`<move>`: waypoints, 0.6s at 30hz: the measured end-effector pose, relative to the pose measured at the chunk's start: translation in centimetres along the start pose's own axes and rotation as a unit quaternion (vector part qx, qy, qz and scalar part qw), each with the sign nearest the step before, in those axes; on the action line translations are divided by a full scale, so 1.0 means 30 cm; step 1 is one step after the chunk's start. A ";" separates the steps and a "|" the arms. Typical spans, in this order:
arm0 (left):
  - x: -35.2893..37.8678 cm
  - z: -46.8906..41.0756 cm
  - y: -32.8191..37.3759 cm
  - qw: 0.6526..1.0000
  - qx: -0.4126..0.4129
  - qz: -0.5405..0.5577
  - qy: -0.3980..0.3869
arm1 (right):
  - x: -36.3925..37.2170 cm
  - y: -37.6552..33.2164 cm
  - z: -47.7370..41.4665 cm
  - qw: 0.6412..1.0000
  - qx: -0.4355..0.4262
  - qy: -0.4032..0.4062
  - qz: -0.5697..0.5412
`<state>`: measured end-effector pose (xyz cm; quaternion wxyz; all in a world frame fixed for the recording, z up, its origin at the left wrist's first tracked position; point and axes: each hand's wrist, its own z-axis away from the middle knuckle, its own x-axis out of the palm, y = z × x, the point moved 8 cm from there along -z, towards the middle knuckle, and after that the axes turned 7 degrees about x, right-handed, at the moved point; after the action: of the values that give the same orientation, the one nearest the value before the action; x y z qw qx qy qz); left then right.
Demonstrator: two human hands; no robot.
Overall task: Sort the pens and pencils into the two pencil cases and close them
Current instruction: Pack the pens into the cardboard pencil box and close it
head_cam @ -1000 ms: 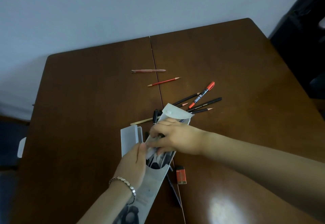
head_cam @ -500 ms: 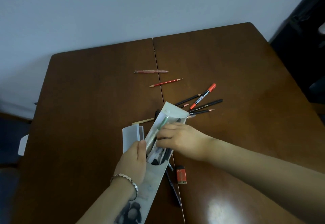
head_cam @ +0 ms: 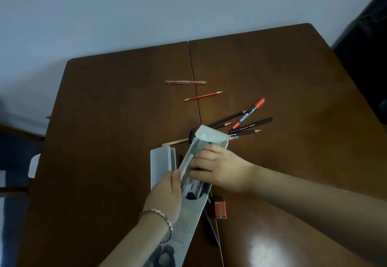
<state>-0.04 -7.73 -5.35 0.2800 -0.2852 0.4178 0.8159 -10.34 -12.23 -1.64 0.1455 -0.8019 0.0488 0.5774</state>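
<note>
Crowding in beyond the grip lie one orange-capped marker [head_cam: 248,113], four dark pencils [head_cam: 245,133], one red pencil [head_cam: 203,95] and, farther off, one pink pen [head_cam: 185,82]. Both the left hand [head_cam: 165,193] and the right hand [head_cam: 219,169] clasp a translucent pencil case [head_cam: 207,139], flap up, pens [head_cam: 193,186] inside. A second, frosted case [head_cam: 160,162] lies just left, one orange eraser [head_cam: 219,207] nearer right.

Dark wooden table [head_cam: 104,120], on it loose pencils [head_cam: 245,133], orange-capped marker [head_cam: 248,113], orange eraser [head_cam: 219,207], translucent pencil case [head_cam: 160,166].
</note>
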 end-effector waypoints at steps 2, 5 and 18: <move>-0.007 -0.020 0.005 1.000 -0.010 0.011 -0.003 | -0.005 0.032 -0.009 0.999 0.017 0.020 0.029; -0.016 -0.041 0.015 1.000 -0.001 -0.015 -0.014 | -0.007 0.062 -0.020 1.000 0.009 0.002 0.020; -0.095 -0.036 0.001 0.999 0.026 0.006 0.046 | -0.086 0.145 -0.041 0.995 0.057 -0.022 -0.079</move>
<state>2.13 -9.27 -3.87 0.2632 -0.3124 0.4532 0.7923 -11.13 -16.95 0.37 0.2369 -0.7806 0.0147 0.5782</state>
